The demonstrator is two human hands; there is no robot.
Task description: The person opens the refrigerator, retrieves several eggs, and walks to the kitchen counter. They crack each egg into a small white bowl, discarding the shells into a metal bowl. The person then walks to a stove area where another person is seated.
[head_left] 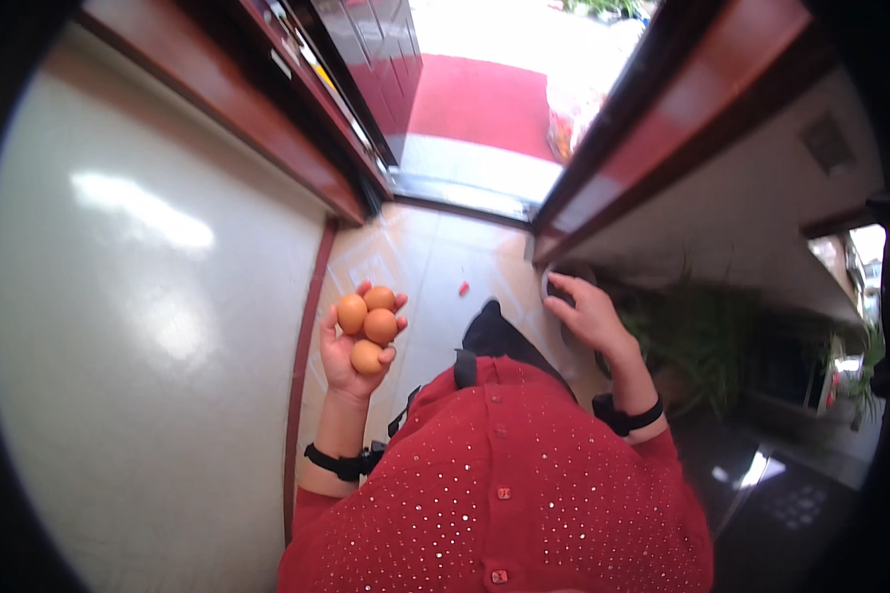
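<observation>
Several brown eggs (380, 325) rest in my left hand (339, 361), which is cupped palm up with the fingers curled around them. One egg sits lower, by the heel of the palm, and the others are bunched towards the fingertips. My right hand (592, 317) is held out on the other side of my body, holding nothing, its thumb and fingers apart. It is nearest to the foot of the right door frame (556, 233) and some green plants (701, 341). Below both hands lies the tiled floor (430, 244).
Ahead, a dark red door (374, 67) stands open at a doorway with a metal threshold (460, 194). Beyond it is a red mat (482, 104), with a clear plastic bag (567, 122) beside it. A small red object (464, 287) lies on the tiles. A pale wall (156, 385) runs along my left.
</observation>
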